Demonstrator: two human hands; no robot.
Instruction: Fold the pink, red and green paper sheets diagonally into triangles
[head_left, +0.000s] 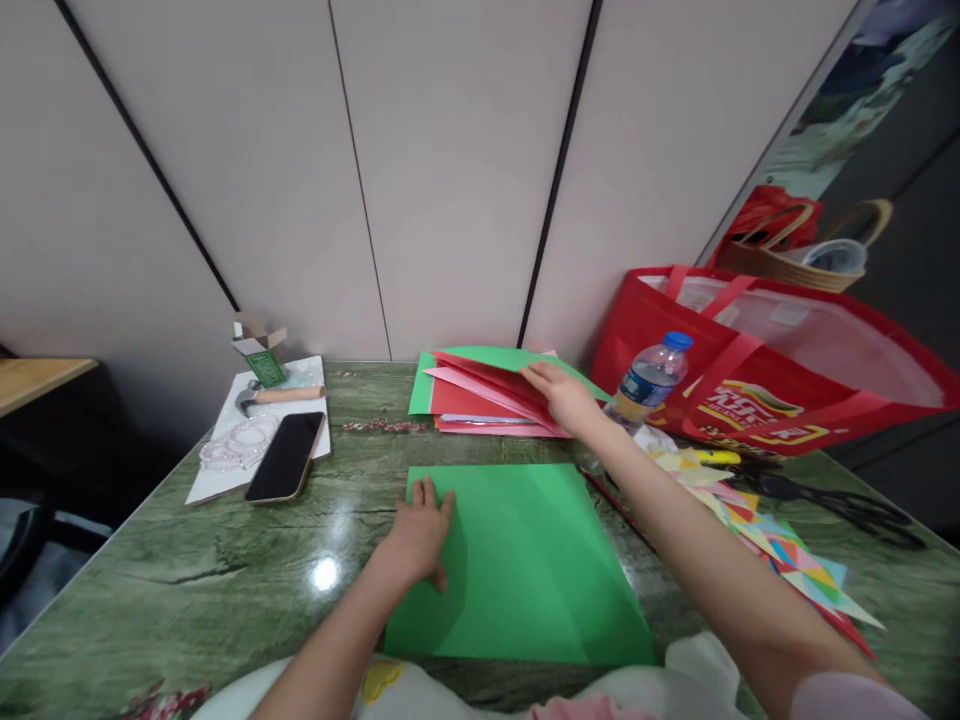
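A large sheet of green paper (pixel 525 570) lies flat on the table in front of me. My left hand (pixel 421 530) rests on its left part, fingers spread. Reaching farther out, my right hand (pixel 559 392) is at the right side of a stack of coloured paper (pixel 480 400) in red, pink and green near the wall. Its fingers lie over the top red sheet, which is raised a little; the thumb side is partly hidden, so a grip on the sheet is hard to confirm. A pencil (pixel 616 508) lies just right of the green sheet, partly under my right forearm.
On the left, a white sheet (pixel 206 487) bears a phone (pixel 289 458), a hammer (pixel 289 395), a small green box (pixel 264 362) and beaded strands (pixel 238 443). To the right stand a water bottle (pixel 651 378) and a red bag (pixel 645 300), near scissors (pixel 840 497) and colourful paper pieces (pixel 795 560).
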